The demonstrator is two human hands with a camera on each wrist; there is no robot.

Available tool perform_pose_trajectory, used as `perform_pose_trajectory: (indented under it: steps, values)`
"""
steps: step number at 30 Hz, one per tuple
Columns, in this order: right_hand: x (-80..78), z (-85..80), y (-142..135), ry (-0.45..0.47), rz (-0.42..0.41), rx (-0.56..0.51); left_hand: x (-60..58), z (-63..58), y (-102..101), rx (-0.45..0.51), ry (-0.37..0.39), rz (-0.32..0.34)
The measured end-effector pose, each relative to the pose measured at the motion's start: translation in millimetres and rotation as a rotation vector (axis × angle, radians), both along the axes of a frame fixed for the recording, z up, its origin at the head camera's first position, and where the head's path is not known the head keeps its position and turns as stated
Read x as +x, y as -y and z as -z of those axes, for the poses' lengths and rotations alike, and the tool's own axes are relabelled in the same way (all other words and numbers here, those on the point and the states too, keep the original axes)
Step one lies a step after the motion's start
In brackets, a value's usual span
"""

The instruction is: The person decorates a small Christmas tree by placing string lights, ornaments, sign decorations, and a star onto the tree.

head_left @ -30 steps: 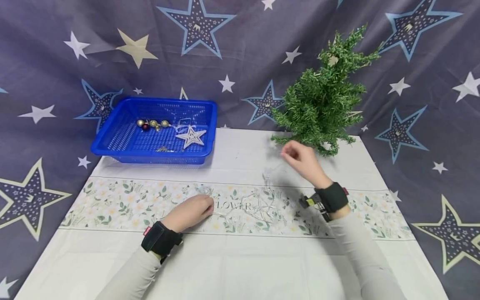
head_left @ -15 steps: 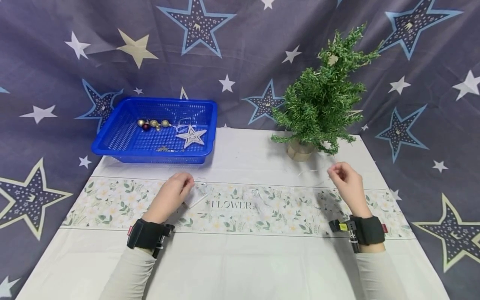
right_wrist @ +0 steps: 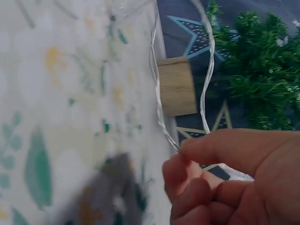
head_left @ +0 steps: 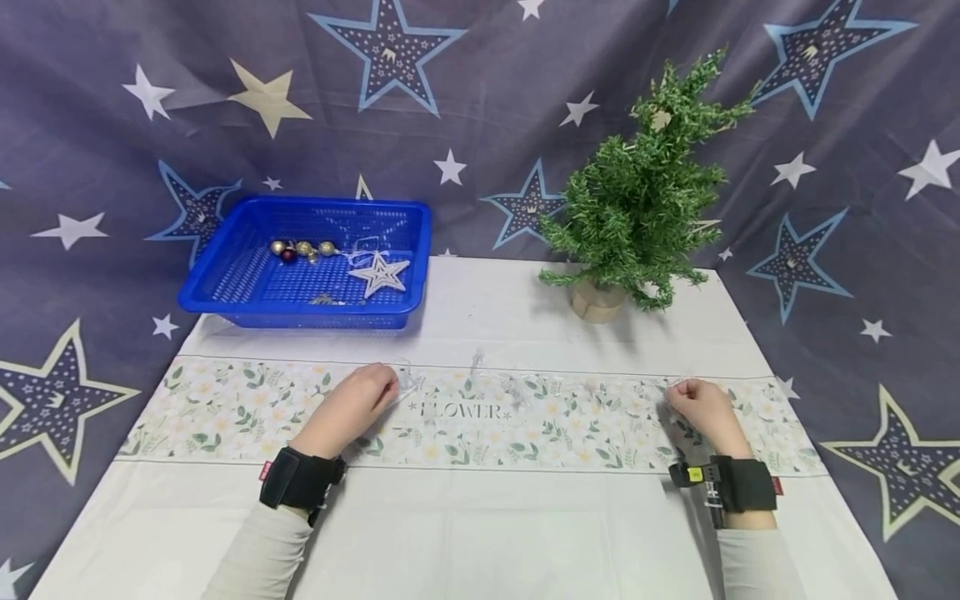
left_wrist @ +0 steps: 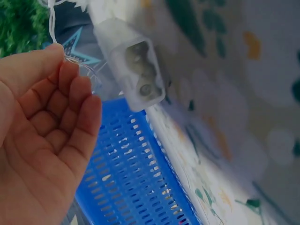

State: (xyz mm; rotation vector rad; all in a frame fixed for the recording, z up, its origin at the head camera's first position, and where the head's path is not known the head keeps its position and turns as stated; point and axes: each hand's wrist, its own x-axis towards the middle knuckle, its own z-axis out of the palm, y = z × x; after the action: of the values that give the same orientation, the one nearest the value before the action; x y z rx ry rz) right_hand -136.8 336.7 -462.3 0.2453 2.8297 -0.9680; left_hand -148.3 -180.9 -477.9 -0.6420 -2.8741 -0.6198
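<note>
A string of fairy lights with clear twisted wire [right_wrist: 157, 89] spans the flowered strip of the cloth between both hands; in the head view it is faint, and no bulbs can be made out. On the left, my left hand [head_left: 348, 408] pinches the wire [left_wrist: 52, 26] between thumb and forefinger. Beside those fingers, in the left wrist view, is a small translucent battery box [left_wrist: 140, 70]. My right hand [head_left: 708, 412] grips the wire between thumb and fingertips near the strip's right end. In the right wrist view, loops of wire rise from this hand [right_wrist: 225, 183].
A small green artificial Christmas tree [head_left: 641, 192] on a wooden base [head_left: 597, 302] stands at the back right. At the back left, a blue plastic basket [head_left: 300, 318] holds a silver star [head_left: 381, 275] and several small baubles [head_left: 303, 249]. A star-patterned curtain [head_left: 487, 75] hangs behind the table.
My right hand has moved from beside the tree to the right and down toward the cloth, drawing the wire out. My left hand has shifted left and slightly away from me. The tangled wire has spread.
</note>
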Motion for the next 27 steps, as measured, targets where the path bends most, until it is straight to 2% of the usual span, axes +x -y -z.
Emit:
perform_pose_trajectory:
  steps: [4, 7, 9, 11, 13, 15, 18, 20, 22, 27]
  values:
    - [-0.9, 9.6, 2.9, 0.112, -0.044, 0.021, 3.3, 3.3, -3.0, -0.023, -0.037, 0.011]
    - [4.0, -4.2, 12.4, 0.148, -0.092, 0.118, 5.6, 3.5, -3.9, -0.029, -0.042, 0.017]
    - [6.3, -24.8, 25.2, 0.088, -0.122, 0.194, 6.8, 3.2, -3.9, -0.027, -0.041, 0.021]
    - [4.8, -48.5, 45.4, -0.017, -0.152, 0.219, 7.6, 2.7, -3.7, -0.023, -0.039, 0.020]
    - [-0.1, -65.0, 72.0, -0.143, -0.219, 0.194, 8.1, 2.4, -3.2, -0.019, -0.038, 0.013]
    - [-5.7, -71.4, 104.3, -0.227, -0.337, 0.137, 8.4, 2.2, -2.6, -0.012, -0.034, 0.005]
    - [-11.0, -63.0, 152.6, -0.247, -0.544, 0.089, 7.8, 2.8, -2.0, -0.016, -0.031, -0.002]
    - [-14.9, -52.6, 179.7, -0.258, -0.641, 0.105, 6.6, 3.4, -1.8, -0.019, -0.034, -0.001]
    - [-20.7, -43.1, 200.6, -0.265, -0.678, 0.132, 4.6, 3.9, -2.2, -0.015, -0.043, 0.002]
    - [-40.5, -25.5, 235.1, -0.280, -0.702, 0.197, 1.4, 4.0, -2.8, -0.007, -0.056, 0.009]
